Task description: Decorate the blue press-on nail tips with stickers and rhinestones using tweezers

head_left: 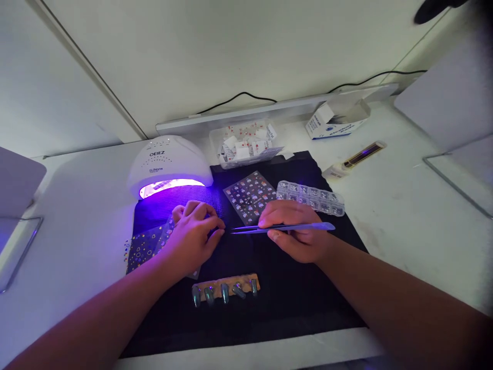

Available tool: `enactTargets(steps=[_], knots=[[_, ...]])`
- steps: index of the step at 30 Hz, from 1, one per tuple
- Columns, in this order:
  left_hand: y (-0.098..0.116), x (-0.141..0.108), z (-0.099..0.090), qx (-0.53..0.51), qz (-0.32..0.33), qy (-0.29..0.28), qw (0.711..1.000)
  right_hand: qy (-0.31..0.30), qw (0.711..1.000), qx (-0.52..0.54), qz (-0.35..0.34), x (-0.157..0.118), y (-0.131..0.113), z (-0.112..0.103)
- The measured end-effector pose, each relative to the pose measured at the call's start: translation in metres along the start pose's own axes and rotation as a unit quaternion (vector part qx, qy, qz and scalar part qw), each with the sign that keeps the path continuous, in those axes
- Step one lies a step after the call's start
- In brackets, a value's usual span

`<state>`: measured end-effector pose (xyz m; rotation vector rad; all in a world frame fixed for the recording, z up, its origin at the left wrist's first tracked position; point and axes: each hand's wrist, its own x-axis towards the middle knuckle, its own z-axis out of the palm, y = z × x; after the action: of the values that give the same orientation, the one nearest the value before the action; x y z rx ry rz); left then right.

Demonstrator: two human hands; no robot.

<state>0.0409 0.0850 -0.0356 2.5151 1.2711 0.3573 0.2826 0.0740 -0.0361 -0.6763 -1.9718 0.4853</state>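
Observation:
My left hand (196, 231) has its thumb and index finger brought together over the black mat (292, 308); anything between them is too small to make out. My right hand (295, 228) holds blue tweezers (296, 226), tips pointing left towards my left fingertips, without touching them. Beneath my left hand and wrist lie clear sticker sheets (144, 247). Nearer me, several shiny dark green false nails (224, 293) stick to a tan strip (242, 281). A patterned sticker sheet (250, 198) and a clear compartment case (310, 197) lie beyond my right hand.
A white nail lamp (169, 159) glows purple at the back left. Behind the mat stands a plastic tub (246, 144) of packets. At the right are an open white box (339, 121) and a bottle with a gold cap (364, 155).

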Motion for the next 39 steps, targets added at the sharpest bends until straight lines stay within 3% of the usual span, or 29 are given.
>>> enactTargets(steps=[5, 8, 10, 12, 16, 19, 21, 31, 39], knots=[[0.001, -0.001, -0.003, -0.037, 0.001, -0.006, 0.999, 0.003, 1.0, 0.002, -0.002, -0.001, -0.005, 0.0], [0.001, -0.006, -0.011, -0.149, -0.002, 0.008, 0.989, 0.008, 1.0, -0.01, -0.007, -0.002, -0.012, -0.001], [0.0, -0.01, -0.015, -0.266, -0.038, -0.001, 0.963, 0.013, 0.999, -0.027, -0.037, -0.002, -0.016, -0.001], [0.0, -0.013, -0.016, -0.392, -0.094, -0.018, 0.915, 0.014, 0.995, -0.045, -0.087, -0.001, -0.019, 0.0], [0.001, -0.013, -0.012, -0.604, -0.147, -0.038, 0.782, 0.005, 0.987, -0.064, -0.146, 0.002, -0.021, 0.002], [0.005, -0.011, -0.012, -0.694, -0.181, -0.06, 0.694, -0.008, 0.987, -0.066, -0.149, 0.003, -0.02, 0.002], [0.006, -0.01, -0.013, -0.718, -0.205, -0.068, 0.662, -0.019, 0.985, -0.068, -0.154, 0.003, -0.019, 0.003], [0.005, -0.009, -0.015, -0.75, -0.224, -0.082, 0.617, -0.057, 0.981, -0.099, -0.158, 0.001, -0.019, 0.001], [0.005, -0.011, -0.016, -0.775, -0.222, -0.109, 0.581, -0.05, 0.975, -0.124, -0.178, -0.003, -0.019, 0.003]])
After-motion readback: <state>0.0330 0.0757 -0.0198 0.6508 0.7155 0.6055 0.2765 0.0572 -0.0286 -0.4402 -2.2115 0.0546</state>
